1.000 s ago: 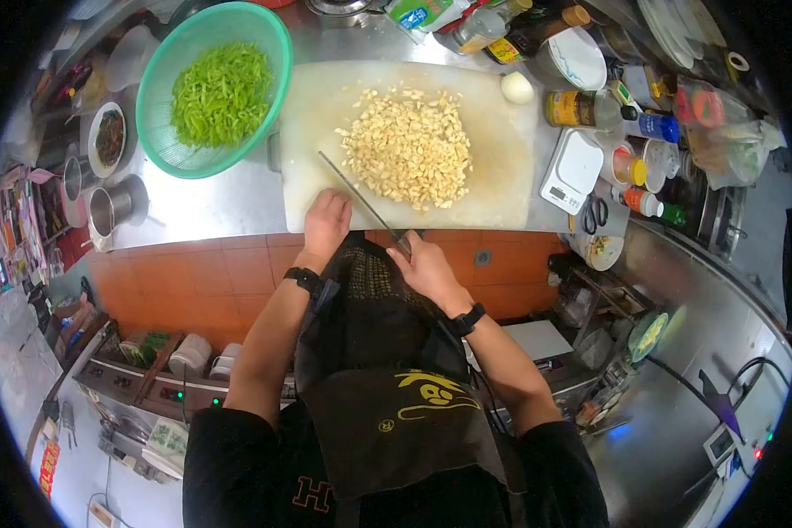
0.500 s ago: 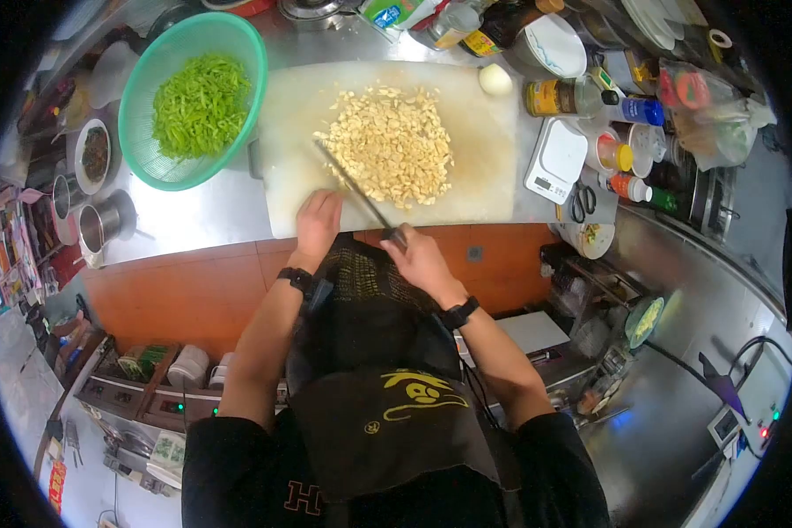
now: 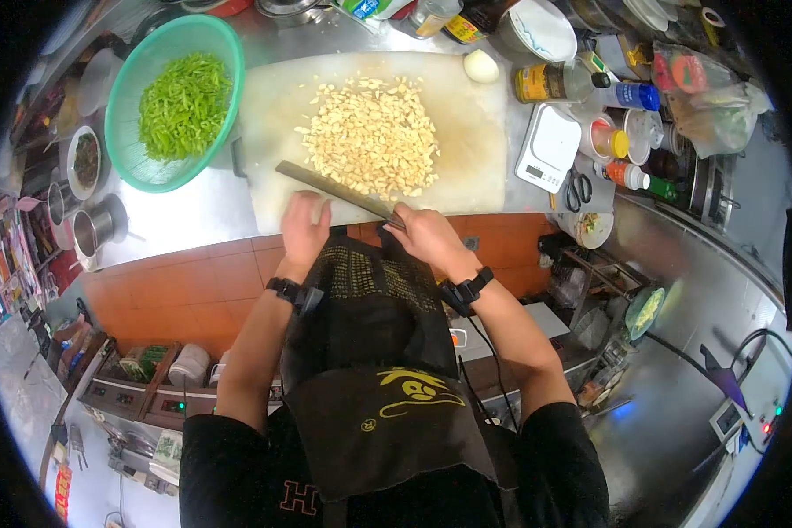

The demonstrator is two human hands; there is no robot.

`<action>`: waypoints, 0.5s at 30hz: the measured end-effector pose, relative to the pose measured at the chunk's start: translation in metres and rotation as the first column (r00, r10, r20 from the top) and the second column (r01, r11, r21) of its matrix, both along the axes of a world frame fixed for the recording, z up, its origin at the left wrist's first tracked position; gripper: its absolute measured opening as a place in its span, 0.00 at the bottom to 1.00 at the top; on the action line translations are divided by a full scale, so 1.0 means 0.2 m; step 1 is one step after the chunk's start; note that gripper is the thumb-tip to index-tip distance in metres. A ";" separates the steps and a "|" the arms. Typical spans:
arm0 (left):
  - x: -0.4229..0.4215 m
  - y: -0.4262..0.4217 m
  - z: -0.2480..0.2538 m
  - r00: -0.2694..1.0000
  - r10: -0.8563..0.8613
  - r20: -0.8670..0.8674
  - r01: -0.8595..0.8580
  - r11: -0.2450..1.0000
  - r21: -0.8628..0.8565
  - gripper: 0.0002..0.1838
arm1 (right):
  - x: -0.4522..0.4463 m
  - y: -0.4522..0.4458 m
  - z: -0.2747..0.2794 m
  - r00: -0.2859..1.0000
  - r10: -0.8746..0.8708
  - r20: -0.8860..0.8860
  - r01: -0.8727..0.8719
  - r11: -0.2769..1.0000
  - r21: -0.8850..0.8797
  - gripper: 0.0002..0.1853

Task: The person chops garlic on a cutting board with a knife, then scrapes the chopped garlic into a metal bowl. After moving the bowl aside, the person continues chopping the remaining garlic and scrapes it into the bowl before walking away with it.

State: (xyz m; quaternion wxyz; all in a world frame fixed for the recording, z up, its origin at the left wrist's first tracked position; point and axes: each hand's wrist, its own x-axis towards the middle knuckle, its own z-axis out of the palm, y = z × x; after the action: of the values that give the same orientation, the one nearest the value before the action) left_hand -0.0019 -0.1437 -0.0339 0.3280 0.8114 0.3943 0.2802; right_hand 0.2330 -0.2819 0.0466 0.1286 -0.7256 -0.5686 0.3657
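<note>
My right hand [image 3: 427, 236] is closed around the handle of a kitchen knife [image 3: 326, 185]. Its broad dark blade reaches left over the near part of the white cutting board [image 3: 471, 180], with a face turned partly up. Just below the blade, at the board's near edge, is my left hand [image 3: 305, 227], its fingers loosely bent and the thumb apart; nothing shows in it. Beyond the knife, a spread heap of chopped pale-yellow pieces [image 3: 370, 132], kind uncertain, covers the middle of the board. A whitish round bulb or egg [image 3: 481, 66] rests at the far right corner.
Left of the board stands a green colander [image 3: 238, 79] with shredded green vegetable [image 3: 182, 106]. To the right are a white kitchen scale [image 3: 550, 145], black scissors [image 3: 578, 189] and several jars [image 3: 541, 84]. Metal pots [image 3: 92, 231] stand at the far left.
The knife has swung flatter, showing more of its blade face, and its tip has dropped nearer me. My left thumb has parted from the fingers. The whole view has shifted slightly.
</note>
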 end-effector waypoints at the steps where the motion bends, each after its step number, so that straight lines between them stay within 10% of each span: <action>1: -0.03 0.00 0.03 0.994 0.107 0.012 -0.107 0.994 0.004 0.18 | 0.01 0.01 0.00 1.000 0.014 0.008 -0.014 1.000 0.005 0.17; 5: -0.04 0.24 0.26 0.991 0.062 -0.120 -0.033 0.973 0.229 0.28 | 0.03 0.05 -0.01 1.000 0.015 -0.007 -0.015 0.999 -0.048 0.16; 8: 0.01 0.44 0.36 0.832 -0.276 -0.482 0.390 0.908 0.152 0.26 | 0.04 0.09 -0.02 1.000 0.026 0.006 -0.025 0.997 -0.067 0.14; 15: 0.07 0.55 0.22 0.760 -0.376 -0.530 0.547 0.811 0.209 0.07 | 0.06 0.11 -0.14 0.998 0.046 0.046 -0.039 0.988 -0.149 0.13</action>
State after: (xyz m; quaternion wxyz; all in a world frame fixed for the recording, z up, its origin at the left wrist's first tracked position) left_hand 0.0122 -0.0329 0.0105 0.1333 0.9716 0.1884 0.0523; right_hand 0.2442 -0.2591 0.0189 0.0526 -0.7296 -0.5581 0.3917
